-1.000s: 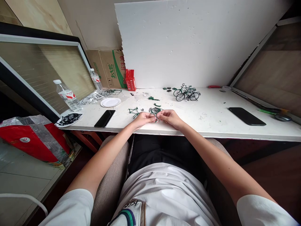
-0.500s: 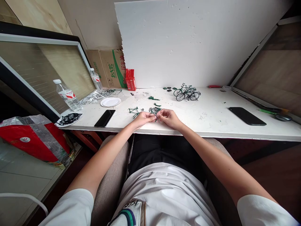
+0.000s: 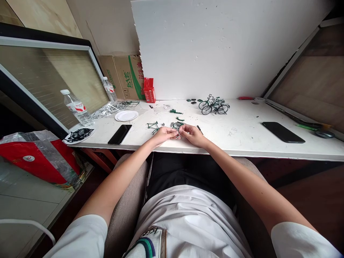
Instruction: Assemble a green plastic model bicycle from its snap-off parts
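Note:
Close to the table's front edge, my left hand [image 3: 164,135] and my right hand [image 3: 194,135] meet with thumbs and fingers pinched. Between their fingertips is a small bicycle part [image 3: 178,135], mostly covered, so its exact form is unclear. Just behind the fingertips lie dark green toy wheel parts [image 3: 176,125]. A green toy bicycle frame [image 3: 153,126] rests beside my left hand. Past my right hand shows a thin dark stick-like piece [image 3: 199,129]. Farther back are small green pieces [image 3: 176,111] and, to the right, assembled toy bicycles [image 3: 214,106] standing upright.
On the white table [image 3: 236,136] lie a phone [image 3: 120,134] at left and a black phone-like slab [image 3: 282,132] at right. White plates [image 3: 126,115], a water bottle [image 3: 77,109], a plate of black parts [image 3: 79,135] and a red box [image 3: 149,90] stand leftward. A white board [image 3: 215,50] rises behind.
Both hands stay pinched together in nearly the same place. The thin dark piece beyond my right hand now shows; it was not visible before. The view has shifted very slightly.

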The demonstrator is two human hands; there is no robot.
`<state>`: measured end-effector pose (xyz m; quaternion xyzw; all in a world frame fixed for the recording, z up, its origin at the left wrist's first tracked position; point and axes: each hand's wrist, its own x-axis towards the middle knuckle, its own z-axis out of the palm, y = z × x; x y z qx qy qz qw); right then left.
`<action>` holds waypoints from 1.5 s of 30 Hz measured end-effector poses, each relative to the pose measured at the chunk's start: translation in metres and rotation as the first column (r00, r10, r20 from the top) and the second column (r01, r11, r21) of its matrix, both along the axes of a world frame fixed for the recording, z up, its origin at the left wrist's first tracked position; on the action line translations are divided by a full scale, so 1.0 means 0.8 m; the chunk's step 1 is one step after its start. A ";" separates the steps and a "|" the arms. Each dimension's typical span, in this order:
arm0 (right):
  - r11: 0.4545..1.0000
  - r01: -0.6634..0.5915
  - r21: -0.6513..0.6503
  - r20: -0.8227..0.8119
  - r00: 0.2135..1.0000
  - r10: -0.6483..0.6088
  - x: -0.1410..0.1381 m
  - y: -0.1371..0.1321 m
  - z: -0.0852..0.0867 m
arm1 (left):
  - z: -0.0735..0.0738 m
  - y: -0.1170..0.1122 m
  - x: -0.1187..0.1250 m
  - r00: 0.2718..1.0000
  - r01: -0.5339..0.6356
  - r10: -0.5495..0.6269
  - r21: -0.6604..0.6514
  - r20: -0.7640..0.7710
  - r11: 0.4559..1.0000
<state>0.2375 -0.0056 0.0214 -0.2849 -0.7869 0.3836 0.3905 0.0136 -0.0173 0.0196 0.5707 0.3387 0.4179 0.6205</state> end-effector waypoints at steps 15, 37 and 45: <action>1.000 0.009 0.023 0.013 1.000 -0.010 -0.005 -0.005 0.003 | -0.006 0.005 0.000 0.999 0.023 -0.024 0.002 0.032 1.000; 0.981 -0.062 -0.186 -0.083 0.995 0.047 -0.004 0.002 -0.001 | -0.011 0.007 0.000 0.998 -0.050 0.054 0.091 -0.038 0.995; 0.983 -0.055 -0.176 -0.077 0.996 0.042 -0.002 0.001 -0.002 | -0.008 0.004 0.000 0.996 -0.062 0.068 0.090 -0.064 0.994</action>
